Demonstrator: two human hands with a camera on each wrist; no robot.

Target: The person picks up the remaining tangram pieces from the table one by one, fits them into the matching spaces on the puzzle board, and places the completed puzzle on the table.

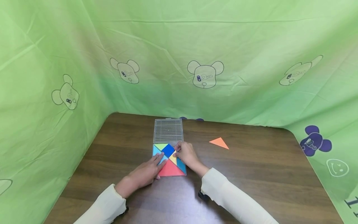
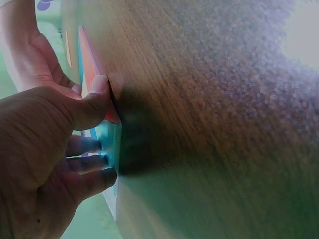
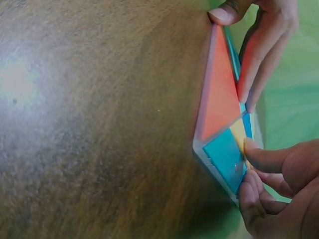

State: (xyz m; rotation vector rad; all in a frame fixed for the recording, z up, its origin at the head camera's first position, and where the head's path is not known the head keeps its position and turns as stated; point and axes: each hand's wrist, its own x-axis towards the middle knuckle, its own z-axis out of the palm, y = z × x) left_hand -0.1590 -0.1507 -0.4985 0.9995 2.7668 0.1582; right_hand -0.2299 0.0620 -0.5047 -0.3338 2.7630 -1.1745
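Observation:
A shallow tangram case holds flat coloured pieces: a red triangle (image 1: 171,169), a dark blue square (image 1: 168,150), a teal piece (image 3: 227,157), light blue pieces and a green piece (image 1: 160,146). My left hand (image 1: 145,172) rests across the case's left side, fingers extended over the pieces, thumb at the near edge by the red triangle. At the right side, my right hand (image 1: 186,154) has curled fingers and pinches a yellow tangram piece (image 1: 173,158) between thumb and forefinger. Its fingers hide part of that piece and the case's edge.
The case's dotted lid (image 1: 168,130) lies folded back behind it. A loose orange triangle (image 1: 220,142) lies to the right on the brown wooden table (image 1: 251,174). Green cloth (image 1: 167,40) with printed mouse-like heads hangs around the table.

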